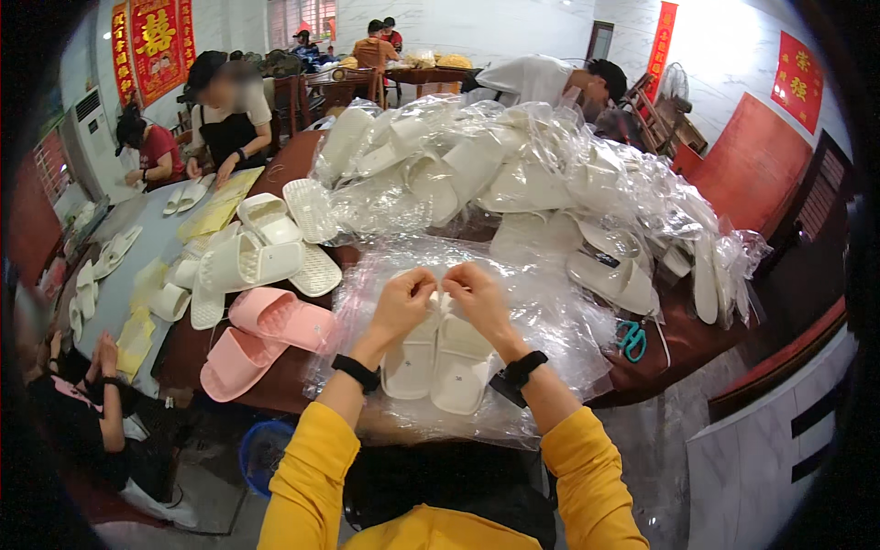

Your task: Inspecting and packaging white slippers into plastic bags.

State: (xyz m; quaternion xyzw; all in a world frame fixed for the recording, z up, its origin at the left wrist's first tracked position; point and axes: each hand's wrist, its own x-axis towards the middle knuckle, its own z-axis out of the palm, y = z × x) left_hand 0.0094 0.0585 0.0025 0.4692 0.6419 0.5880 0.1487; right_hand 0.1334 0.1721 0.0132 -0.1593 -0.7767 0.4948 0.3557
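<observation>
A pair of white slippers (pixel 458 371) lies soles down, side by side, on clear plastic bags (pixel 559 321) in front of me. Over their far part, my left hand (pixel 410 298) and my right hand (pixel 475 295) come close together, fingers closed in a pinch. Whatever is between the fingertips is too small or hidden to make out. The hands cover much of the slippers' far ends. A black tag (pixel 507 390) lies beside the right slipper, near my right wrist.
White slippers in clear bags (pixel 513 165) form a big heap at the back. Loose white slippers (pixel 257 261) and pink slippers (pixel 261 344) lie to the left. Teal scissors (pixel 631 340) rest at the right. Co-workers sit along a grey table (pixel 137 243). A blue bin (pixel 264 456) stands below.
</observation>
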